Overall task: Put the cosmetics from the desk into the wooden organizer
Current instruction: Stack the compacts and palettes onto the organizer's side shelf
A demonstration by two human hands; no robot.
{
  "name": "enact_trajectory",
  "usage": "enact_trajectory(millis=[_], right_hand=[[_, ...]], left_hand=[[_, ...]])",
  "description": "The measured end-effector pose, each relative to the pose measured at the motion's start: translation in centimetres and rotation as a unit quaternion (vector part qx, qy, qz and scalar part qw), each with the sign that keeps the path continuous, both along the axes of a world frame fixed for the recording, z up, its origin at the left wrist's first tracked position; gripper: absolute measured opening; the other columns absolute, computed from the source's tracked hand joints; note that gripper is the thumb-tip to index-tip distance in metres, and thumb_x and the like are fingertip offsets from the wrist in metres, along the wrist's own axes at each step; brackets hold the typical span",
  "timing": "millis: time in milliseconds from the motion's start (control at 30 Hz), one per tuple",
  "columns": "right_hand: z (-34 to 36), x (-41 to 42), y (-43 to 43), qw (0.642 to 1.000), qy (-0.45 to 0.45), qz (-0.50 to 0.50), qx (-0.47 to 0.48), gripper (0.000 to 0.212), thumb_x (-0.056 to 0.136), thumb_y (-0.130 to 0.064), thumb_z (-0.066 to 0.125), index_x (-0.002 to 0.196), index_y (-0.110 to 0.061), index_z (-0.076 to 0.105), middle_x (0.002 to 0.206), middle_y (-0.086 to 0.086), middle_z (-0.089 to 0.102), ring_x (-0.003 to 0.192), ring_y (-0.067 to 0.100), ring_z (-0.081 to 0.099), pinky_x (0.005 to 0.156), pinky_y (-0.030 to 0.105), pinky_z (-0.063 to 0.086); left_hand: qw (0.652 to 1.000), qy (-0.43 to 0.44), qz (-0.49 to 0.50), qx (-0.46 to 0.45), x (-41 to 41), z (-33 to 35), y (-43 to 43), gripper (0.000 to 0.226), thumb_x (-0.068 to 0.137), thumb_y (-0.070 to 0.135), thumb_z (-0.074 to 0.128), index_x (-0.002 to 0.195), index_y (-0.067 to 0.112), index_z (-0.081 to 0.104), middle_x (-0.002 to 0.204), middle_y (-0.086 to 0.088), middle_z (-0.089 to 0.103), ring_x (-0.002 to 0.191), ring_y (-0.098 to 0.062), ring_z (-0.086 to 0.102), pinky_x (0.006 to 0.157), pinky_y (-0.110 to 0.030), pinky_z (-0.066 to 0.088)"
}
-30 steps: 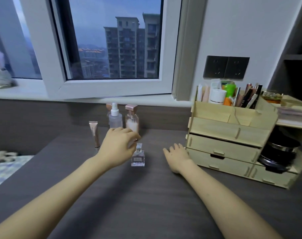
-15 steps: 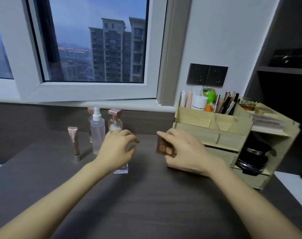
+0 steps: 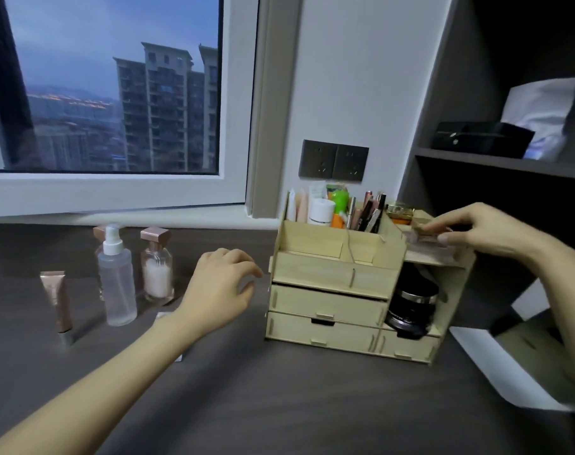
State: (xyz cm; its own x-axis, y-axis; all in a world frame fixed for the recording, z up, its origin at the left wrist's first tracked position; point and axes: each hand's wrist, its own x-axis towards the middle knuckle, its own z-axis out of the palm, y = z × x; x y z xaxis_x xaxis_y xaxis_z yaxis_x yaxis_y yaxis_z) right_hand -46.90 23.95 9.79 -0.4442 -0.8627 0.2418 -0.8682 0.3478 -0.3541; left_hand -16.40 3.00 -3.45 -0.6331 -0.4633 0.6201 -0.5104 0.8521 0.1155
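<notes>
My right hand (image 3: 486, 231) is reaching toward 2 o'clock, its fingers (image 3: 443, 221) pinching a small, blurred compact (image 3: 425, 236) over the top right shelf of the wooden organizer (image 3: 332, 274); whether it is touching the shelf I cannot tell; my left hand (image 3: 220, 287) is hovering above the surface (image 3: 279, 405) at the organizer's 9 o'clock side, fingers loosely curled and holding nothing; at 10 o'clock a tube (image 3: 57, 302), a spray bottle (image 3: 117, 280) and a perfume bottle (image 3: 156, 270) are standing upright.
</notes>
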Motion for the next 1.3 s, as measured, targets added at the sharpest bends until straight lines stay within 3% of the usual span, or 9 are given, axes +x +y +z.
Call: enact_trajectory(millis=[100, 167, 300, 433, 633, 867, 1067, 1200, 1300], right_hand=[[-0.6, -0.8, -0.8, 1.0, -0.008, 0.004, -0.023, 0.032, 0.087, 0.002, 0.059, 0.095, -0.026, 0.072, 0.104, 0.004, 0.071, 0.105, 0.02, 0.062, 0.097, 0.028, 0.043], [-1.0, -0.9, -1.2, 1.0, -0.005, 0.005, -0.027, 0.028, 0.086, 0.001, 0.061, 0.103, -0.018, 0.073, 0.105, 0.003, 0.07, 0.107, 0.021, 0.062, 0.098, 0.028, 0.041], [-2.0, -0.5, -2.0, 0.999, 0.003, -0.006, -0.053, 0.026, 0.087, -0.009, 0.064, 0.11, -0.02, 0.071, 0.12, 0.001, 0.066, 0.113, 0.017, 0.056, 0.099, 0.026, 0.037], [-2.7, -0.3, -1.9, 0.998, 0.009, -0.011, -0.056, 0.034, 0.083, -0.014, 0.069, 0.116, -0.022, 0.067, 0.127, 0.0, 0.062, 0.12, 0.019, 0.053, 0.105, 0.032, 0.036], [-3.4, 0.1, -1.8, 0.995, -0.006, -0.017, -0.098, 0.034, 0.084, -0.01, 0.068, 0.117, -0.019, 0.067, 0.121, 0.003, 0.065, 0.115, 0.018, 0.055, 0.097, 0.025, 0.036], [-4.2, 0.7, -1.9, 0.992, 0.021, -0.029, -0.118, 0.035, 0.085, -0.016, 0.067, 0.12, -0.019, 0.065, 0.126, 0.005, 0.063, 0.122, 0.022, 0.052, 0.1, 0.032, 0.038], [-4.5, 0.8, -1.9, 0.993, 0.042, -0.028, -0.109, 0.036, 0.088, -0.018, 0.063, 0.124, -0.019, 0.061, 0.128, 0.006, 0.06, 0.12, 0.022, 0.052, 0.095, 0.029, 0.037], [-4.3, 1.6, -2.0, 0.988, 0.12, -0.06, -0.071, 0.039, 0.089, -0.027, 0.061, 0.127, -0.024, 0.057, 0.13, 0.002, 0.059, 0.118, 0.023, 0.054, 0.096, 0.038, 0.044], [-3.7, 3.7, -2.4, 0.964, 0.222, -0.091, -0.119, 0.035, 0.089, -0.025, 0.058, 0.124, -0.025, 0.059, 0.129, -0.003, 0.06, 0.12, 0.023, 0.052, 0.092, 0.041, 0.046]], left_hand=[[1.0, -0.003, -0.003, -0.002, -1.0, 0.2, 0.2, 0.026, 0.07, 0.028, 0.05, 0.084, 0.026, 0.073, 0.094, 0.004, 0.07, 0.084, -0.027, 0.064, 0.074, -0.038, 0.046], [1.0, 0.003, -0.005, -0.001, -1.3, 0.1, 0.3, 0.024, 0.07, 0.026, 0.052, 0.083, 0.026, 0.073, 0.093, 0.003, 0.07, 0.084, -0.027, 0.064, 0.074, -0.038, 0.046], [1.0, 0.012, -0.017, -0.006, -1.3, -0.3, 0.5, 0.039, 0.07, 0.034, 0.036, 0.081, 0.026, 0.073, 0.09, 0.004, 0.07, 0.081, -0.027, 0.064, 0.073, -0.036, 0.046], [1.0, 0.015, -0.006, 0.008, -1.1, -0.5, 0.4, 0.028, 0.072, 0.028, 0.048, 0.084, 0.025, 0.073, 0.094, 0.004, 0.069, 0.086, -0.026, 0.063, 0.077, -0.037, 0.044], [1.0, 0.021, -0.001, 0.007, -0.6, -0.7, 0.2, 0.021, 0.069, 0.023, 0.056, 0.08, 0.024, 0.073, 0.091, 0.003, 0.07, 0.083, -0.028, 0.064, 0.077, -0.036, 0.044], [1.0, 0.027, -0.011, 0.011, -1.0, -0.4, 0.6, 0.024, 0.07, 0.023, 0.053, 0.083, 0.023, 0.074, 0.095, 0.002, 0.069, 0.087, -0.029, 0.062, 0.075, -0.033, 0.041], [0.999, 0.024, -0.03, 0.023, -1.7, -0.2, 1.4, 0.027, 0.072, 0.024, 0.051, 0.085, 0.021, 0.074, 0.097, 0.0, 0.069, 0.089, -0.03, 0.061, 0.078, -0.036, 0.042], [0.999, 0.018, -0.024, 0.03, -1.4, 0.0, 1.6, 0.029, 0.073, 0.025, 0.049, 0.088, 0.021, 0.073, 0.1, 0.0, 0.068, 0.093, -0.029, 0.06, 0.081, -0.038, 0.043], [0.999, 0.012, -0.011, 0.036, -0.6, 0.2, 1.4, 0.03, 0.073, 0.026, 0.048, 0.09, 0.022, 0.073, 0.102, 0.001, 0.067, 0.096, -0.028, 0.059, 0.083, -0.037, 0.042]])
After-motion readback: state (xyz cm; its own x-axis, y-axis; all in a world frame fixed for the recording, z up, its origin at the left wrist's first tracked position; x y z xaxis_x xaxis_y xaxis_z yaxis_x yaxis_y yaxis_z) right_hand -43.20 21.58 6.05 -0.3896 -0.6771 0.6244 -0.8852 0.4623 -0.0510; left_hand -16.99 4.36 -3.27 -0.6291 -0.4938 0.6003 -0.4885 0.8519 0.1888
